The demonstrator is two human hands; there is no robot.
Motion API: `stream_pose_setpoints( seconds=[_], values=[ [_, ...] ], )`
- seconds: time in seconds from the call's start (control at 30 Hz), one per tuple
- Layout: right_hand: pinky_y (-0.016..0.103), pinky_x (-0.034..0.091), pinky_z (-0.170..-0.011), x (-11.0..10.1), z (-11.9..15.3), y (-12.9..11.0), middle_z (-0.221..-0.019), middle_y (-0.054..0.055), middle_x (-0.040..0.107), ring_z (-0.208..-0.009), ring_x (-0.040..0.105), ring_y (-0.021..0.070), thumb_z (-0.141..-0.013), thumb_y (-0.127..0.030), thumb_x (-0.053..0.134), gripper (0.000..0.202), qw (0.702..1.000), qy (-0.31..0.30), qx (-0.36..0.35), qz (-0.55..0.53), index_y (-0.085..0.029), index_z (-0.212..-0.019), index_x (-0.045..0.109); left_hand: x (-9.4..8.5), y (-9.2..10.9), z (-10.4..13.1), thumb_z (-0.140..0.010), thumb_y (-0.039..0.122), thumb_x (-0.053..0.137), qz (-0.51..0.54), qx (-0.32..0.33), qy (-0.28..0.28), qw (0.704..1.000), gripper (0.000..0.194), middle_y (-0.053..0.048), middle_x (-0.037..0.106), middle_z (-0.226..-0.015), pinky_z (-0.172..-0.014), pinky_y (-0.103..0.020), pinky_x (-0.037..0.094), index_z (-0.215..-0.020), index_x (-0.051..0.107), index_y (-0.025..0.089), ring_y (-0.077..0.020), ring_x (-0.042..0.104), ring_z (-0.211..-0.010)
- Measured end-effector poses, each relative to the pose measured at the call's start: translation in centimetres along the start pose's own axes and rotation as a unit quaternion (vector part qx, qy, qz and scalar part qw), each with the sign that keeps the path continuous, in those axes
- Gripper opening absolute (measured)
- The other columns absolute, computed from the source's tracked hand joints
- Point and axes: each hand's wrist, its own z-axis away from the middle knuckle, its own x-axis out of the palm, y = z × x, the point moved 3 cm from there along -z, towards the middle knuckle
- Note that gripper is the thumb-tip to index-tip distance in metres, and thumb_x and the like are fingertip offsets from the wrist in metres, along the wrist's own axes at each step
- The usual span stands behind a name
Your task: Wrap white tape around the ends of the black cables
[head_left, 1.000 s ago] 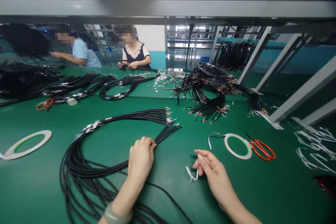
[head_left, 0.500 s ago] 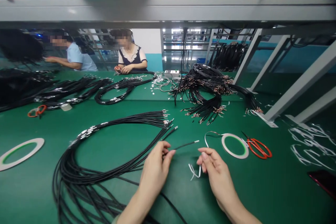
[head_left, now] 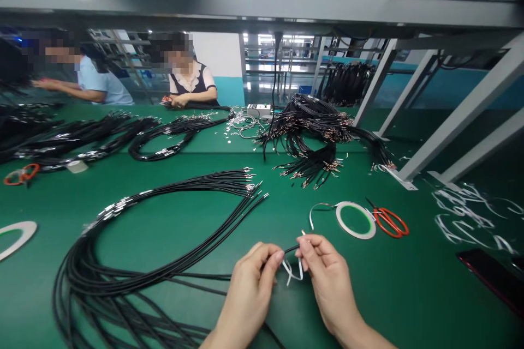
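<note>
Between thumb and fingers, my left hand (head_left: 254, 278) pinches a thin black cable (head_left: 291, 249) near its end. My right hand (head_left: 327, 278) is closed at the tip of that cable, and the metal end peeks out above its fingertips. A curled strip of white tape (head_left: 293, 272) hangs from the right fingers, between the two hands. To the left lies a looped bundle of black cables (head_left: 135, 278) with silver ends. A roll of white tape (head_left: 344, 232) with a green core rests beyond my right hand, beside orange-handled scissors (head_left: 391, 222).
Piled black cables (head_left: 311, 120) with copper-coloured ends lie at the back. White tape scraps (head_left: 458, 212) and a dark phone (head_left: 491, 278) are on the right. Grey shelf legs (head_left: 462, 109) stand on the green table. Two people sit across, one handling cables. A second tape roll (head_left: 30, 229) lies left.
My hands have come together, and the cable's end has moved into my right fingers alongside the white tape. The whole view has shifted, so the table things appear further left.
</note>
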Motion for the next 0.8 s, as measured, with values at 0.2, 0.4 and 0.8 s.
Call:
stream_pose_setpoints(
  seconds=[0.2, 0.4, 0.8],
  values=[
    [0.021, 0.040, -0.056, 0.3, -0.3, 0.3, -0.068, 0.000, 0.063, -0.060, 0.052, 0.0113, -0.078, -0.034, 0.069, 0.016, 0.999, -0.033, 0.012, 0.025, -0.019, -0.082, 0.068, 0.2, -0.4, -0.1, -0.090, 0.038, 0.047, 0.101, -0.058, -0.050, 0.992, 0.030, 0.003, 0.049, -0.057, -0.051, -0.020, 0.035, -0.074, 0.059, 0.015, -0.0095, 0.045, -0.051],
    [0.025, 0.044, -0.066, 0.4, -0.2, -0.4, -0.076, 0.002, 0.065, -0.070, 0.057, 0.0150, -0.081, -0.035, 0.066, 0.018, 0.992, -0.110, 0.012, 0.065, -0.019, -0.089, 0.068, 1.2, -0.8, -0.1, -0.089, 0.036, 0.050, 0.209, -0.058, -0.067, 0.974, 0.024, 0.001, 0.057, -0.064, -0.055, -0.022, 0.042, -0.098, 0.058, 0.015, -0.0106, 0.051, -0.057],
    [0.028, 0.046, -0.068, -0.4, 0.0, -2.1, -0.078, 0.003, 0.067, -0.066, 0.057, 0.0142, -0.089, -0.036, 0.054, 0.017, 0.993, -0.062, -0.004, 0.104, -0.019, -0.093, 0.057, 0.9, 0.1, 0.2, -0.088, 0.028, 0.051, 0.159, 0.013, 0.018, 0.987, 0.023, -0.005, 0.057, -0.092, -0.063, -0.026, 0.053, -0.105, 0.064, 0.019, -0.0147, 0.063, -0.073]
  ],
)
